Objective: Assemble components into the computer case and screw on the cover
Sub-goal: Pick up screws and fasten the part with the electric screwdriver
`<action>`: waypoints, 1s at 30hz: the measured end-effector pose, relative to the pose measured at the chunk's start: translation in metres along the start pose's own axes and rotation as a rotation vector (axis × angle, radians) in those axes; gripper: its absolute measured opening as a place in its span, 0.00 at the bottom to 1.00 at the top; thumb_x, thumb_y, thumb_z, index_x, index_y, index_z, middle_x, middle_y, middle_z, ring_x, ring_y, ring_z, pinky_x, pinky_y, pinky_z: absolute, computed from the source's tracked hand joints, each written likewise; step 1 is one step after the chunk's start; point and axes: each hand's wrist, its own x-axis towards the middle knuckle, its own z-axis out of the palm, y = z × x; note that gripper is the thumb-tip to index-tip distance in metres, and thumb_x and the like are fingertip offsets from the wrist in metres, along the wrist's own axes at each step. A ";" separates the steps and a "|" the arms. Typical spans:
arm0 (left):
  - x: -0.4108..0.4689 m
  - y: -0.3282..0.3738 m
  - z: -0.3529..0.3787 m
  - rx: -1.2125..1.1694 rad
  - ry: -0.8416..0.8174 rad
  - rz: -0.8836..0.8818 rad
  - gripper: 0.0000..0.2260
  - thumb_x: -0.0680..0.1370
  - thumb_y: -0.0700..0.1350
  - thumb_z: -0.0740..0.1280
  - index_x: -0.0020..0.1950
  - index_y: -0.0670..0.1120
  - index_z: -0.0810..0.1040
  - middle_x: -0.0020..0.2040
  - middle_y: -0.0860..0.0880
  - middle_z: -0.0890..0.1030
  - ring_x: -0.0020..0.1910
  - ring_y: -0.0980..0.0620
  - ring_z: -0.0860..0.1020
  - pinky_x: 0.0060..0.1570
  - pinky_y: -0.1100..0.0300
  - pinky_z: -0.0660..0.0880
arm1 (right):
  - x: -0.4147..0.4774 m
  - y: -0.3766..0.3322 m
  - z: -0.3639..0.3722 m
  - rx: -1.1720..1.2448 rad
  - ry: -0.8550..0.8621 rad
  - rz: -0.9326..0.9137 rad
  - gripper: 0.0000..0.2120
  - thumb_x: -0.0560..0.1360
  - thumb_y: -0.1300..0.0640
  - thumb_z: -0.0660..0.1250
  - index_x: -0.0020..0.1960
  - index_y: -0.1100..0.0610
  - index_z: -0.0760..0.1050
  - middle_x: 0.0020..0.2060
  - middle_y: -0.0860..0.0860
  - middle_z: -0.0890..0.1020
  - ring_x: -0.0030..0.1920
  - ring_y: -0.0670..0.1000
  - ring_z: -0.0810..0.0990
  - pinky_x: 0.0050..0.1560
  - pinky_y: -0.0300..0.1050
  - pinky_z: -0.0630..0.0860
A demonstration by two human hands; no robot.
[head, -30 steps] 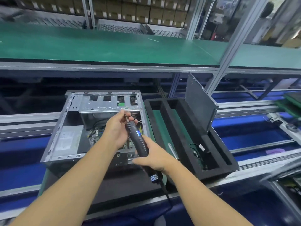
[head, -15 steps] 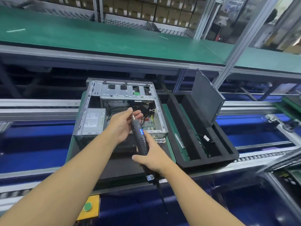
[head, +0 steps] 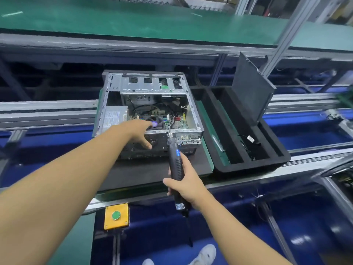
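Note:
An open metal computer case (head: 193, 113) lies on a black pallet (head: 152, 173) on the conveyor, with its motherboard, fan and cables showing inside. My right hand (head: 186, 183) grips a black electric screwdriver (head: 175, 161). Its bit points up at the case's near rim. My left hand (head: 142, 131) reaches over that near rim into the case, fingers spread, thumb hanging down outside the wall. A blue glow lights one fingertip. I cannot tell if the fingers hold anything. The dark cover panel (head: 252, 88) leans upright in the foam tray.
A black foam tray (head: 254, 163) to the right of the case holds a small cable with a white connector (head: 250, 138). A yellow box with a green button (head: 116, 216) sits below the conveyor edge. A green-topped shelf (head: 152, 22) runs behind.
My left hand has left the screwdriver tip and reached forward into the case. The right hand with the screwdriver has dropped lower and nearer. The view has pulled back and tilted down.

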 end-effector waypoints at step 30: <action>0.038 0.000 0.004 -0.026 -0.174 -0.072 0.42 0.69 0.45 0.75 0.79 0.49 0.59 0.77 0.46 0.64 0.72 0.41 0.67 0.66 0.47 0.69 | 0.002 0.077 0.028 -0.025 -0.050 0.224 0.43 0.68 0.57 0.75 0.74 0.31 0.60 0.46 0.52 0.81 0.34 0.50 0.82 0.37 0.45 0.81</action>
